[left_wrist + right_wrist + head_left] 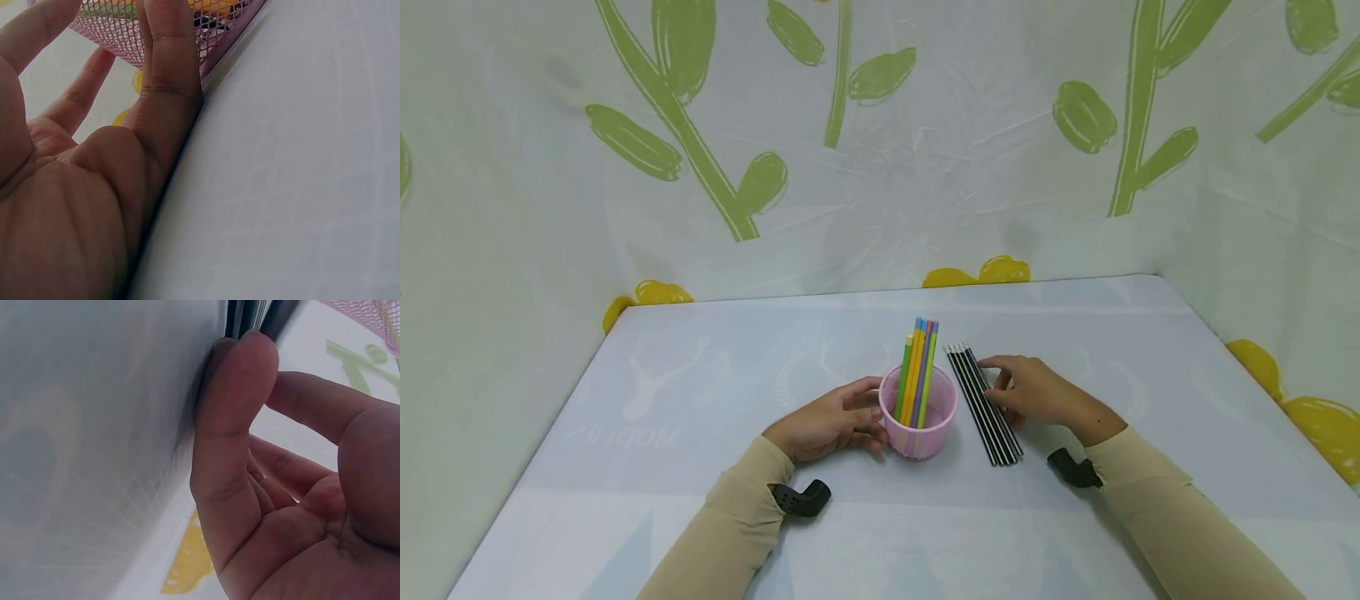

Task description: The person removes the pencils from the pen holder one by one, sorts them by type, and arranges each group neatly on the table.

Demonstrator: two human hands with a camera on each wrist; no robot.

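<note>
A pink mesh pencil cup (917, 442) stands upright on the table, holding several coloured pencils (917, 367) in green, orange, purple and yellow-green. My left hand (835, 421) rests against the cup's left side, its fingers loosely bent and touching the wall. In the left wrist view the left fingers (172, 50) lie along the mesh. Right of the cup, several black pencils (981, 408) with pale stripes lie side by side. My right hand (1037, 392) is at their right edge, index finger reaching over the upper part, fingertips touching the row's side in the right wrist view.
The pale table (880, 533) carries faint printed patterns. A white cloth wall (962, 192) with green leaf prints rises behind and at both sides. Black wrist mounts (803, 498) sit on both sleeves.
</note>
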